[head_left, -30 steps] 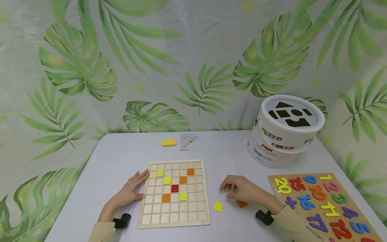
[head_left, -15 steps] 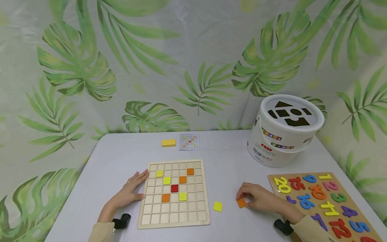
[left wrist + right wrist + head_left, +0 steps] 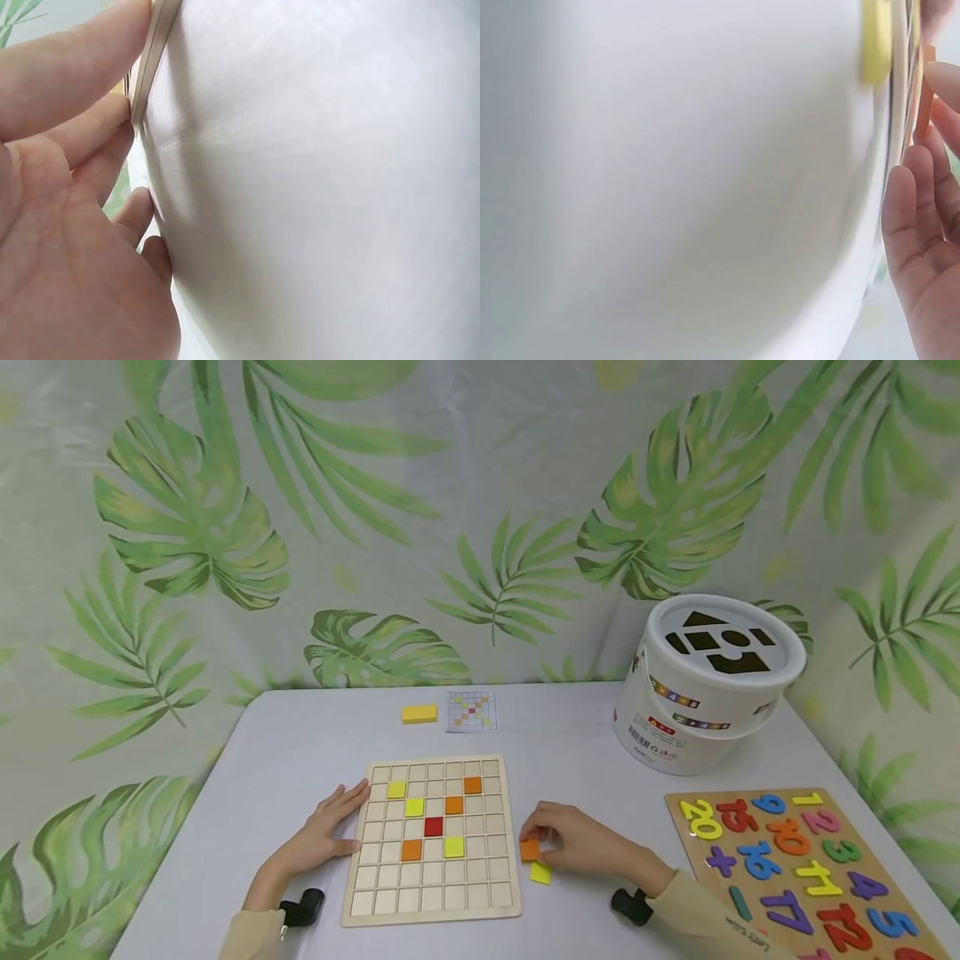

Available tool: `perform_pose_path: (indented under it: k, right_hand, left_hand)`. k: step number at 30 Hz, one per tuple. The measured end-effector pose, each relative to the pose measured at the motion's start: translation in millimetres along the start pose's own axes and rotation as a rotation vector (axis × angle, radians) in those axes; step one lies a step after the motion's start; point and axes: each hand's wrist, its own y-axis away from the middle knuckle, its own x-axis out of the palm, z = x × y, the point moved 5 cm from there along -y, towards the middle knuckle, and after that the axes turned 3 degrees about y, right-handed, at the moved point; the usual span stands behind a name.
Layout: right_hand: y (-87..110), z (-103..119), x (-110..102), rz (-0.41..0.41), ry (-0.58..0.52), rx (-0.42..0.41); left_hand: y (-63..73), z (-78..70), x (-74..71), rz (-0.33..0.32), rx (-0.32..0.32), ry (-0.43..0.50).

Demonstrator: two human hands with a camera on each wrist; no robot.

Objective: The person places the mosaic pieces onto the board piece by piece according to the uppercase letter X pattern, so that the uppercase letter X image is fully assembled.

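My left hand [image 3: 318, 839] rests on the table with its fingers and thumb against the left edge of a wooden grid board [image 3: 465, 893]. In the left wrist view its fingertips touch the board's side [image 3: 150, 67]. An orange square tile [image 3: 530, 851] is pinched between the thumb and fingers of my right hand [image 3: 581, 842], just right of the board. The same tile [image 3: 925, 94] appears edge-on in the right wrist view. Below it lies a loose yellow tile [image 3: 540, 872], partly covered. Yellow, orange and red tiles [image 3: 433, 827] sit in the board's squares.
Behind the board are a yellow block [image 3: 419, 714] and a pattern card [image 3: 472, 712]. A white bucket [image 3: 697, 693] with a shape-cutout lid stands at the back right. A wooden number puzzle board [image 3: 780, 852] lies front right, near my right forearm.
My right hand reached right to the orange tile, took it from the table and carried it left beside the board. My left hand stayed still.
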Motion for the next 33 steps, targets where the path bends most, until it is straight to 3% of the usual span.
perform_pose_path:
  k: [12, 17, 24, 33]
  right_hand:
    - [-79.5, 66.1, 51.4, 0.079, 0.051, -0.192]
    - [-103.5, 89.5, 66.6, 0.112, 0.099, -0.221]
    - [-122.3, 106.9, 87.3, 0.14, 0.257, -0.258]
    - [-131.9, 122.1, 95.4, 0.152, 0.322, -0.254]
  left_hand:
    - [-0.3, 1.0, 0.2, 0.001, -0.009, 0.007]
    - [-0.7, 1.9, 0.6, 0.011, -0.03, 0.0]
    - [-1.1, 2.1, 1.7, 0.019, -0.032, -0.006]
    - [-0.5, 0.6, 1.3, 0.019, -0.035, 0.011]
